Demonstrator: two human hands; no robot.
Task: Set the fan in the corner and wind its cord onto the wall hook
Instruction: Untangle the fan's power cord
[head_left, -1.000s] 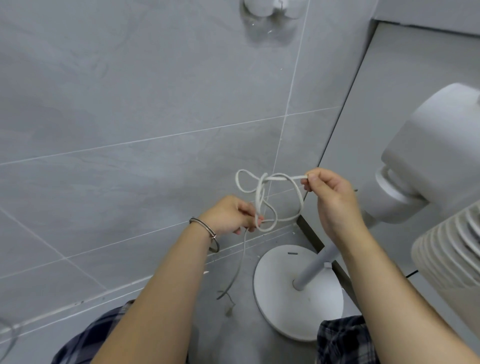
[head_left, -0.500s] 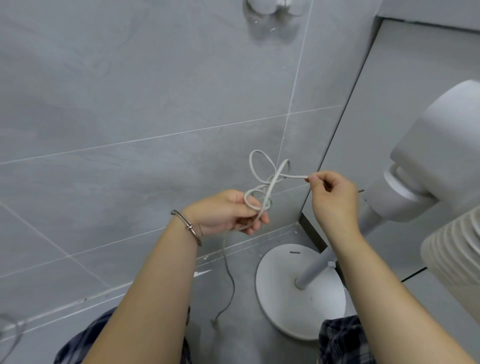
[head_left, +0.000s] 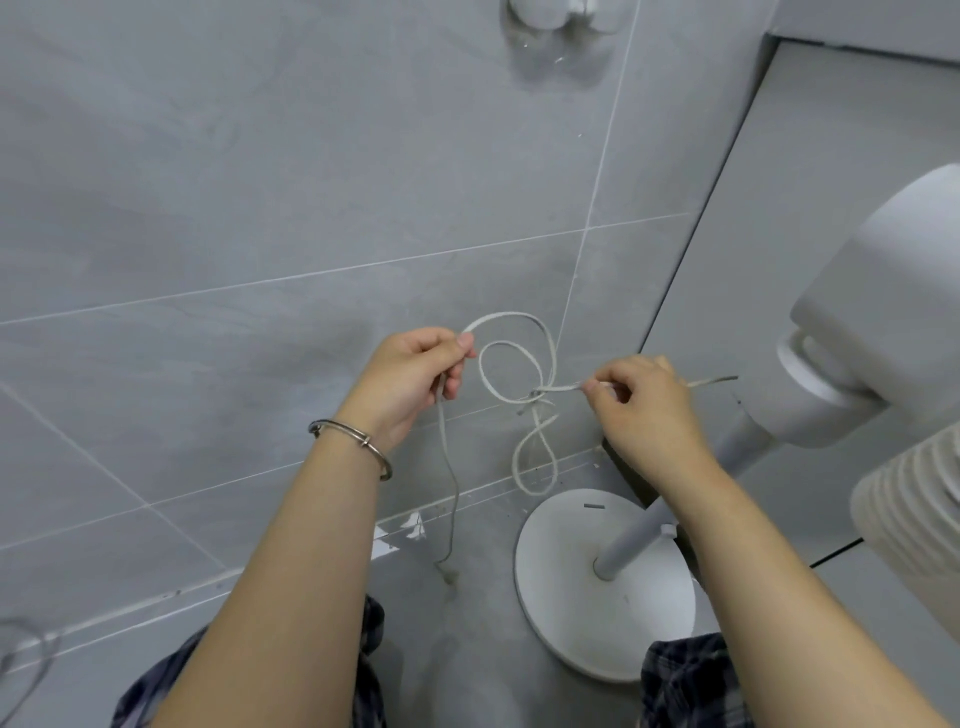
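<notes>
A white pedestal fan stands in the corner, its round base (head_left: 582, 613) on the grey floor and its motor housing (head_left: 883, 322) at the right edge. Its white cord (head_left: 506, 358) hangs in loops between my hands, crossed into a loose knot at the middle. My left hand (head_left: 410, 379) grips one strand, whose tail drops to the floor. My right hand (head_left: 644, 400) pinches the strand right of the knot, which runs on toward the fan. A white wall hook (head_left: 550, 15) sits on the tiled wall at the top edge, well above the cord.
Grey tiled walls meet in a corner behind the fan pole (head_left: 654, 514). The fan's grille (head_left: 919, 504) fills the right edge. My knees in plaid fabric (head_left: 691, 686) are beside the fan base. A metal wire piece (head_left: 26, 654) shows at the lower left.
My left hand has risen and moved left, pulling the loops apart. The cord now shows a crossed knot in the middle. My right hand stays by the corner.
</notes>
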